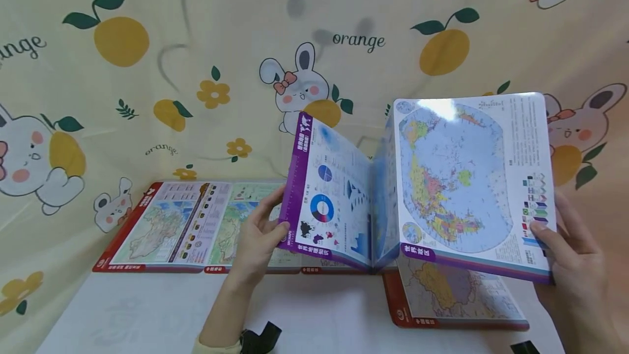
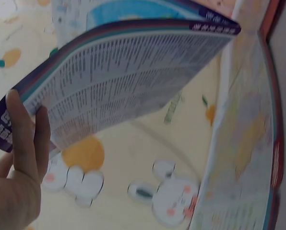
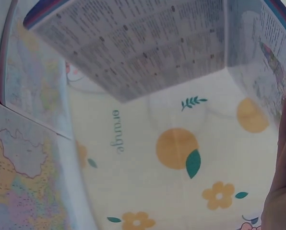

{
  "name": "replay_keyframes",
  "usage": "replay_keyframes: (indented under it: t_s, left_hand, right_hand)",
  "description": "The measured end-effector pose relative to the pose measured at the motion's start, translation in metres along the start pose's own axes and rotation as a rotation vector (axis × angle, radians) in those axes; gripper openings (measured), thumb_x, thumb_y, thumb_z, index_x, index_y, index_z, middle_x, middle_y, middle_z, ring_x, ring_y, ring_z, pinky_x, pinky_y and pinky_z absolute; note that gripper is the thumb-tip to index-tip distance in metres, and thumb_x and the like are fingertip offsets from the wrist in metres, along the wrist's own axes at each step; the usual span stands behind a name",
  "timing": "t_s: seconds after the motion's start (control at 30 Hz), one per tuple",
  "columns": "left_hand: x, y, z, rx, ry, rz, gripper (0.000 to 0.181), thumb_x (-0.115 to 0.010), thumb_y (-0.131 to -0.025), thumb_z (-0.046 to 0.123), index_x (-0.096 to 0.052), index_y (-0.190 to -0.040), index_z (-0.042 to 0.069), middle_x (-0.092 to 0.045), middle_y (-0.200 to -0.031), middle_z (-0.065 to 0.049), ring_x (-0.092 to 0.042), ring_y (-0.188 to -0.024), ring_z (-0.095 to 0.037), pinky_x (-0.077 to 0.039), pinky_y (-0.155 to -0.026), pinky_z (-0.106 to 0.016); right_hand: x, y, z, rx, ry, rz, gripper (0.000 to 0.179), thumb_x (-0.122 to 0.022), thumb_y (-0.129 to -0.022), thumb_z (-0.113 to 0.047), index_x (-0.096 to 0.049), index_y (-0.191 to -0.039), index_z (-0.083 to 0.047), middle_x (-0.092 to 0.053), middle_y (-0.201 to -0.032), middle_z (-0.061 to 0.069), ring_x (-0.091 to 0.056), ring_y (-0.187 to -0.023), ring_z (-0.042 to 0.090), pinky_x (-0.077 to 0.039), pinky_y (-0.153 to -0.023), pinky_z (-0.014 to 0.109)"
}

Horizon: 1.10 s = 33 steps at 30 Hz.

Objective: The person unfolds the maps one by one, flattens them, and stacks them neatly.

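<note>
A purple-edged folding world map (image 1: 457, 173) is held up, partly opened, with a fold between its panels. My left hand (image 1: 257, 242) pinches its left edge, thumb on the front and fingers behind. My right hand (image 1: 580, 258) grips the right edge, its thumb over the front of the large blue world panel. Dense printed text covers the map's back (image 2: 128, 72) in the left wrist view, where fingers of the left hand (image 2: 23, 158) lie against it. In the right wrist view the right hand (image 3: 284, 177) shows only at the edge, touching a panel.
An unfolded red-edged map (image 1: 157, 234) lies on the white table (image 1: 147, 310) behind the left hand. Another red-edged map section (image 1: 442, 294) lies below the held map. A cream cloth (image 1: 221, 26) printed with rabbits and oranges hangs behind the table.
</note>
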State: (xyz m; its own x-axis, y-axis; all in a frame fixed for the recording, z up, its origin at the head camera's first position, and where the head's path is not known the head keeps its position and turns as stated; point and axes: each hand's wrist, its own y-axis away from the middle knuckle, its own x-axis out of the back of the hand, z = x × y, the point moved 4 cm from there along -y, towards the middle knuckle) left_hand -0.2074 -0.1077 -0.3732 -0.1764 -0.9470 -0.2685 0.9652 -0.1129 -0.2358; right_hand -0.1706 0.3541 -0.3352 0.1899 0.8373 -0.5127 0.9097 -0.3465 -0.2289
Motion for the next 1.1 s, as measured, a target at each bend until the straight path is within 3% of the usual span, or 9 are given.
replay_keyframes:
  t_s: [0.3,0.5,0.7,0.83,1.03,1.1]
  left_hand:
    - [0.067,0.006,0.019,0.025,-0.171,0.088,0.067,-0.049,-0.100,-0.010,-0.036,-0.162,0.011,-0.041,-0.145,-0.011,-0.072,-0.107,-0.018,-0.062,-0.085,-0.037]
    - [0.115,0.017,0.034,0.045,-0.293,0.158,0.063,-0.049,-0.104,-0.005,-0.035,-0.163,0.014,-0.042,-0.139,-0.005,-0.073,-0.102,-0.011,-0.063,-0.081,-0.031]
    - [0.176,0.030,0.047,0.082,-0.378,0.233,0.063,-0.057,-0.106,0.004,-0.036,-0.163,0.020,-0.046,-0.135,0.009,-0.072,-0.099,-0.003,-0.061,-0.078,-0.022]
    - [0.218,0.037,0.055,0.111,-0.437,0.219,0.064,-0.061,-0.105,0.010,-0.037,-0.163,0.021,-0.047,-0.132,0.009,-0.072,-0.096,-0.003,-0.061,-0.077,-0.022]
    - [0.269,0.043,0.059,0.233,-0.744,0.237,0.065,-0.062,-0.106,0.026,-0.032,-0.165,0.025,-0.040,-0.146,-0.015,-0.064,-0.093,0.007,-0.061,-0.077,-0.024]
    - [0.283,0.045,0.060,0.267,-0.798,0.240,0.066,-0.060,-0.107,0.029,-0.031,-0.165,0.024,-0.034,-0.151,-0.024,-0.062,-0.091,0.008,-0.061,-0.076,-0.024]
  right_hand:
    - [0.002,0.000,0.003,-0.035,-0.018,0.001,0.059,-0.055,-0.103,0.006,-0.050,-0.156,-0.020,-0.063,-0.142,-0.003,-0.077,-0.098,0.024,-0.061,-0.066,0.040]
    - [0.005,-0.002,0.008,-0.046,-0.005,-0.028,0.060,-0.054,-0.103,0.007,-0.049,-0.156,-0.019,-0.065,-0.139,-0.002,-0.078,-0.095,0.024,-0.061,-0.065,0.041]
    - [0.006,-0.006,0.017,-0.087,0.014,-0.064,0.061,-0.054,-0.103,0.007,-0.049,-0.156,-0.020,-0.069,-0.132,-0.001,-0.078,-0.092,0.026,-0.061,-0.064,0.040]
    - [0.005,-0.010,0.028,-0.130,0.053,-0.065,0.060,-0.056,-0.103,0.004,-0.049,-0.156,-0.023,-0.072,-0.126,-0.004,-0.079,-0.089,0.024,-0.062,-0.064,0.039]
    - [0.003,-0.014,0.050,-0.222,0.125,-0.031,0.061,-0.063,-0.102,-0.003,-0.050,-0.155,-0.031,-0.069,-0.123,-0.008,-0.079,-0.087,0.021,-0.063,-0.065,0.038]
    - [0.001,-0.016,0.058,-0.242,0.141,-0.033,0.062,-0.064,-0.102,-0.003,-0.051,-0.155,-0.032,-0.069,-0.121,-0.009,-0.079,-0.087,0.020,-0.063,-0.066,0.037]
